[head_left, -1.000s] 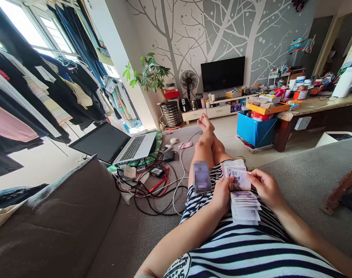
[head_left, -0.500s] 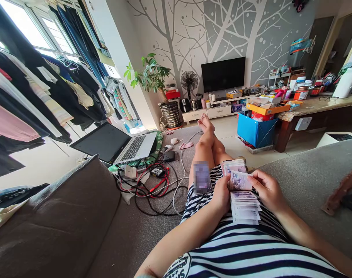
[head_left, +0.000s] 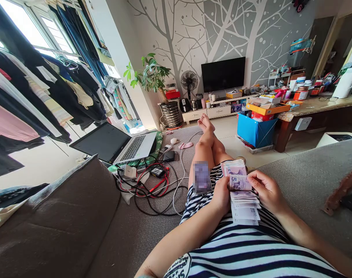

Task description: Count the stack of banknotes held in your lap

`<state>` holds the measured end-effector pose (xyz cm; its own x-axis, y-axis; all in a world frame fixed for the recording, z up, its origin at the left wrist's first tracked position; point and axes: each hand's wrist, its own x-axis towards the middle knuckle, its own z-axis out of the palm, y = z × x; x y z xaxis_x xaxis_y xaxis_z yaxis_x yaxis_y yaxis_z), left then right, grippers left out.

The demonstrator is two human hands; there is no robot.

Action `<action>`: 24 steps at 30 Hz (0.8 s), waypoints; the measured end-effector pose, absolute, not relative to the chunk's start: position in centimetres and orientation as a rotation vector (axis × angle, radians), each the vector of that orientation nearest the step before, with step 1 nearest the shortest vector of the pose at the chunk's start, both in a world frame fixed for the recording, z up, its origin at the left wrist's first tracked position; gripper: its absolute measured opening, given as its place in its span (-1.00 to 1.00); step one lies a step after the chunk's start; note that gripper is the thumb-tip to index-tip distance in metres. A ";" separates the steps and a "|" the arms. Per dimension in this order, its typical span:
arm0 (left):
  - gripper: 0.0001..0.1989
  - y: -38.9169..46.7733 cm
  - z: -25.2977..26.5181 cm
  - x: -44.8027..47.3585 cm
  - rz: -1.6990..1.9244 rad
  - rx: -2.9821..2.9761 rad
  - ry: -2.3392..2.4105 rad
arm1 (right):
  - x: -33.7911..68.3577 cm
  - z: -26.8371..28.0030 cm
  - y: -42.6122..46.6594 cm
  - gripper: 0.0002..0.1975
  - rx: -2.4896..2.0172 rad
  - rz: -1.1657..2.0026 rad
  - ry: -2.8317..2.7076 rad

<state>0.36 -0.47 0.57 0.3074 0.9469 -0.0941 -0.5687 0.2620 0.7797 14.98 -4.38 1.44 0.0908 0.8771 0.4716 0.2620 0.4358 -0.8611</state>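
My left hand (head_left: 222, 194) is closed on the left end of a purple banknote (head_left: 240, 183) marked 5. The fingers of my right hand (head_left: 265, 189) pinch that note's right edge, so it lies stretched flat between both hands. Below it, overlapping purple banknotes (head_left: 245, 212) spread in a staggered row over my lap. Beyond my hands a thicker stack of banknotes (head_left: 233, 166) rests on my striped clothing. To its left a phone (head_left: 202, 177) with a blurred screen lies on my thigh.
Left of my legs, an open laptop (head_left: 135, 148) sits on the sofa, with tangled cables (head_left: 161, 193) and chargers in front. A brown cushion (head_left: 54, 220) is at the near left. A blue box (head_left: 256, 129) stands by the cluttered table (head_left: 317, 106). A television (head_left: 223, 73) is at the far wall.
The top banknote, tilted earlier, now lies flatter and lower at its right end. My right fingers have shifted slightly along its edge. The other notes and the phone stay in place.
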 end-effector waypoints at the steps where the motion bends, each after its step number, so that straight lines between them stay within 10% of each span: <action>1: -0.72 -0.4 0.4 0.4 1.128 0.714 0.640 | 15.0 1.5 -4.4 -0.65 -1.076 0.625 -1.451; 24: -0.71 -0.5 0.3 0.4 1.111 0.680 0.624 | 14.9 1.5 -4.6 -0.58 -1.076 0.657 -1.451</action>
<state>0.40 -0.48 0.29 0.3197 0.9409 -0.1121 -0.5856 0.2892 0.7572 14.91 -4.57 1.54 0.0775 0.8888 0.4518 0.2471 0.4219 -0.8723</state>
